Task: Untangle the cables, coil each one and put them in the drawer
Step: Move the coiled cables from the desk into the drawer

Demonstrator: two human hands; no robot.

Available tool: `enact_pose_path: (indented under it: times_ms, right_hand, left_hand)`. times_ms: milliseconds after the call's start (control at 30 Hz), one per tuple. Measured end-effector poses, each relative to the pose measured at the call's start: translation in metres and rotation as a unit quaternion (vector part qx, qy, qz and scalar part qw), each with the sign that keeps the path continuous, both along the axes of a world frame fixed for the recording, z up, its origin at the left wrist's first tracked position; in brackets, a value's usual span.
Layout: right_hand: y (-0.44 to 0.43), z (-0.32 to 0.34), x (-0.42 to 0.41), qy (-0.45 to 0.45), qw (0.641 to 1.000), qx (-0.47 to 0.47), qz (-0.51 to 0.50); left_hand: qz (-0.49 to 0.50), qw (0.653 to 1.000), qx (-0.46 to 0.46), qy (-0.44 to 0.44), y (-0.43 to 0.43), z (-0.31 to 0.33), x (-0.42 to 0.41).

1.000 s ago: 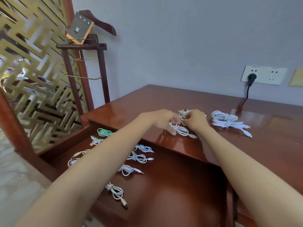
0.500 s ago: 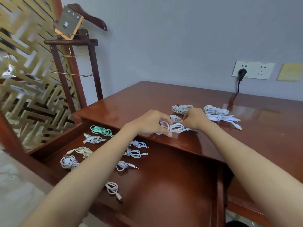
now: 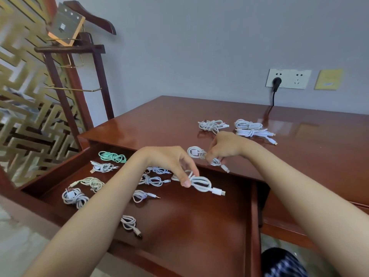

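My left hand (image 3: pixel 171 162) pinches a coiled white cable (image 3: pixel 201 183) and holds it over the open wooden drawer (image 3: pixel 199 226), its plug pointing right. My right hand (image 3: pixel 225 146) grips a second coiled white cable (image 3: pixel 197 152) at the desk's front edge, with the plug hanging below the fingers. Several coiled cables lie in the drawer, among them a green one (image 3: pixel 112 156) at the back left. Two more white bundles rest on the desk (image 3: pixel 299 160), one (image 3: pixel 211 124) behind my right hand and a bigger one (image 3: pixel 251 129) to its right.
A wall socket (image 3: pixel 287 78) holds a black plug whose cord drops behind the desk. A wooden valet stand (image 3: pixel 69 76) and a gold lattice screen (image 3: pixel 24 108) stand to the left. A dark patterned object (image 3: pixel 283 262) shows under the desk at the bottom right.
My hands have separated. The left has carried one coiled cable off the desk and over the drawer, while the right keeps another cable at the desk edge.
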State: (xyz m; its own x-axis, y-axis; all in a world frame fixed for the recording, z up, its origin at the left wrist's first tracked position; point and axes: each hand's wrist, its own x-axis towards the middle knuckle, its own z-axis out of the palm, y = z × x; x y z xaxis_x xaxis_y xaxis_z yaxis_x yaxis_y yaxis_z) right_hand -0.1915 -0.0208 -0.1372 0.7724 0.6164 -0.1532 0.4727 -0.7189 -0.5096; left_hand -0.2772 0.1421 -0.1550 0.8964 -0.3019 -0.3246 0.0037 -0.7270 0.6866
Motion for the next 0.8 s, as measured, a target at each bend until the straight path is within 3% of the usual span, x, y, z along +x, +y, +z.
enact_pose_path:
  times_ms: [167, 367, 567, 800]
  right_hand:
    - [-0.009, -0.009, -0.028, -0.025, 1.000, -0.018, 0.003]
    - [-0.019, -0.034, -0.067, -0.216, 0.972, -0.092, -0.009]
    - [-0.022, -0.072, -0.074, -0.230, 0.957, -0.176, -0.016]
    - [-0.032, -0.081, -0.069, -0.211, 0.960, -0.177, -0.040]
  left_hand:
    - [0.036, 0.996, 0.075, 0.025, 0.014, -0.027, 0.001]
    - [0.109, 0.987, 0.079, -0.089, 0.017, -0.048, -0.003]
    - [0.118, 0.971, 0.144, -0.151, 0.016, -0.064, -0.006]
    - [0.097, 0.965, 0.198, -0.145, 0.010, -0.070, -0.008]
